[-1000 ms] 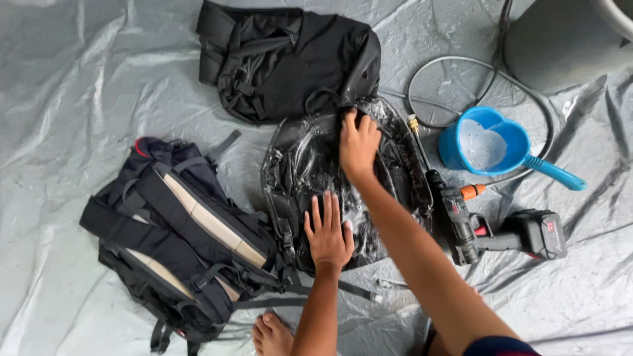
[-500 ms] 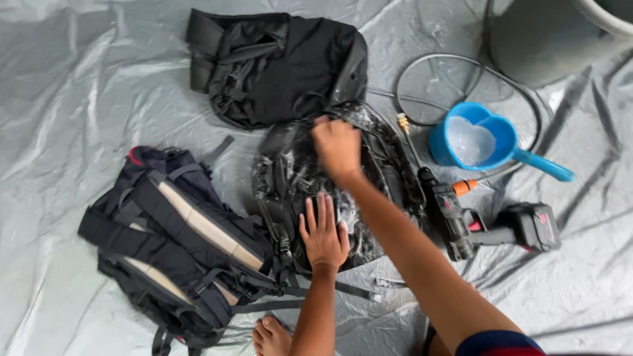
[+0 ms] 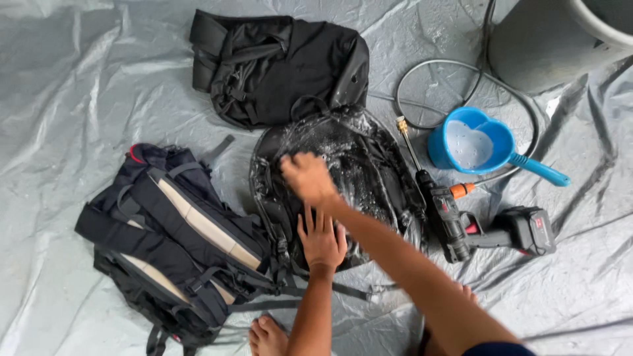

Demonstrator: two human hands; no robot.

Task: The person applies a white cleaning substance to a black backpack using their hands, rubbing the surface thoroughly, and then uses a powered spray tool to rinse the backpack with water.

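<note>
In the head view, a soapy black bag (image 3: 343, 178) is seen lying flat on a grey sheet (image 3: 79, 79), under both hands. The left hand (image 3: 322, 238) is pressed on its lower part, fingers spread flat, nothing gripped. The right hand (image 3: 307, 177) is laid on the bag's upper left; it is blurred, so whether its fingers are curled cannot be told.

A strapped backpack (image 3: 178, 244) is placed just left, touching the bag. Another black bag (image 3: 280, 66) lies above. To the right are found a spray gun (image 3: 455, 221), a blue scoop (image 3: 478, 146), a hose (image 3: 422, 72) and a grey bucket (image 3: 560, 39).
</note>
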